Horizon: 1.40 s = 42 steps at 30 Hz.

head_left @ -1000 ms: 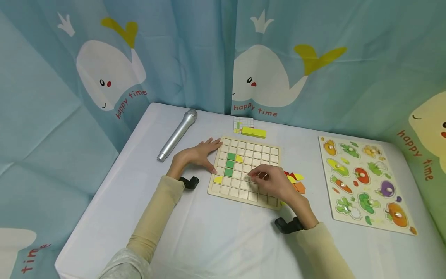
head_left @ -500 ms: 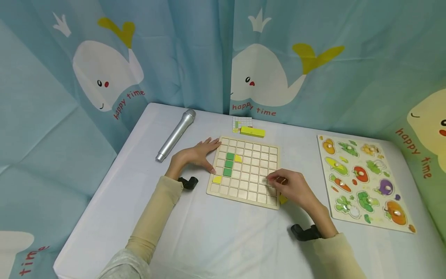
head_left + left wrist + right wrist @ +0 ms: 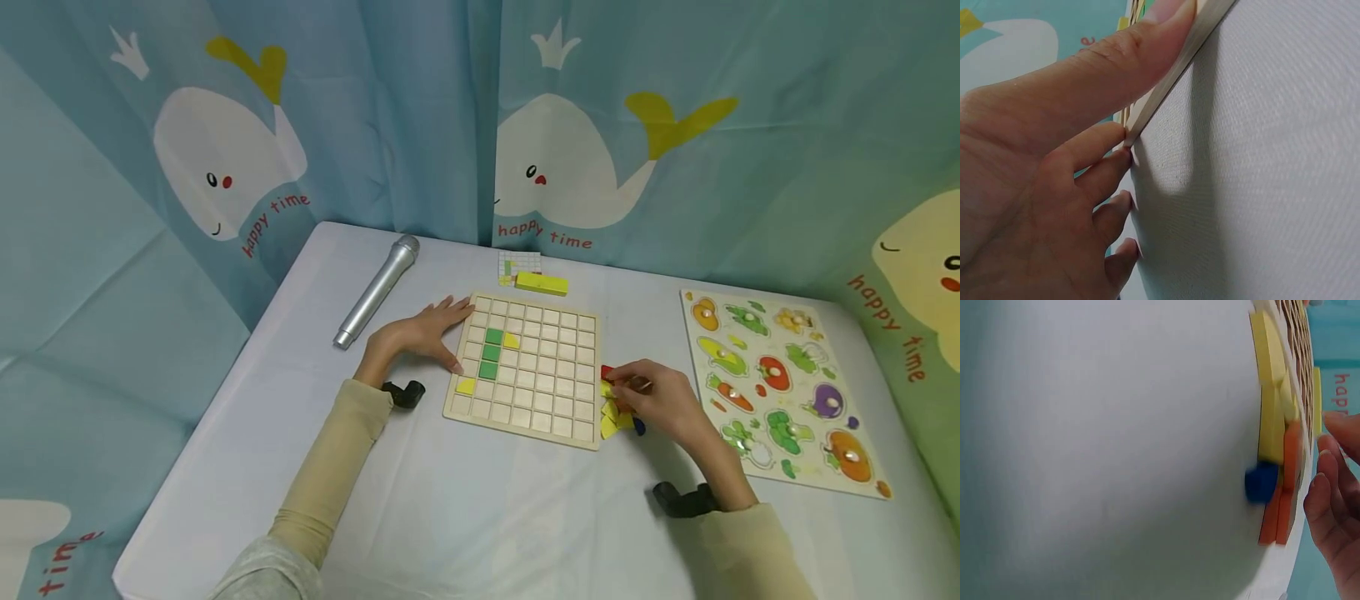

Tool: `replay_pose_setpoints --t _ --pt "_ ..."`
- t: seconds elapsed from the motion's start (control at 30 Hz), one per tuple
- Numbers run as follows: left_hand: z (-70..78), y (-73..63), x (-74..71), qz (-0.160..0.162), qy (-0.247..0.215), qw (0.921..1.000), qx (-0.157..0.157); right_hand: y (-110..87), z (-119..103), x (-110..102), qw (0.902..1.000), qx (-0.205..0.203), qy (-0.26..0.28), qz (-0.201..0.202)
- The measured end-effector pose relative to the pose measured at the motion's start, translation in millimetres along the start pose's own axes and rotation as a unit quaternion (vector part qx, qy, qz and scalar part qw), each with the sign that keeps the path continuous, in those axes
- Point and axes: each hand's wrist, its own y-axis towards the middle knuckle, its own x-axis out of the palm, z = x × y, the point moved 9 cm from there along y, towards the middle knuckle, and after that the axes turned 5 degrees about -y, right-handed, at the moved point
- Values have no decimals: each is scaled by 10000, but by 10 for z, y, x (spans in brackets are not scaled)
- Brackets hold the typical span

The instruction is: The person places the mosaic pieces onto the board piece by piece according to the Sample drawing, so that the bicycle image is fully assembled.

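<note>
Yellow tiles at four o'clock of the board could be scattered if nudged by the right hand, fingers bent, hold unclear, the left hand spread along the ten o'clock edge.

A silver microphone lies well apart from a vegetable puzzle board, a blue whale-print curtain behind.

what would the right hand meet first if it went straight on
The right hand would likely meet the loose yellow and red flat pieces first, beside the pale square wooden grid board, but depth is unclear.
</note>
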Motion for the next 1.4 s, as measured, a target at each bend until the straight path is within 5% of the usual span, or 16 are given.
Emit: replay_pose_setpoints --t 0.57,1.03,1.4 --pt "-4 14 16 2 39 10000 0 68 98 -29 9986 47 -525 -31" --pt "-10 17 28 -13 3 10000 -70 86 95 -30 9994 266 -217 -77" --pt "-7 -4 3 -34 -24 10000 -8 97 -108 48 9995 -94 312 -15"
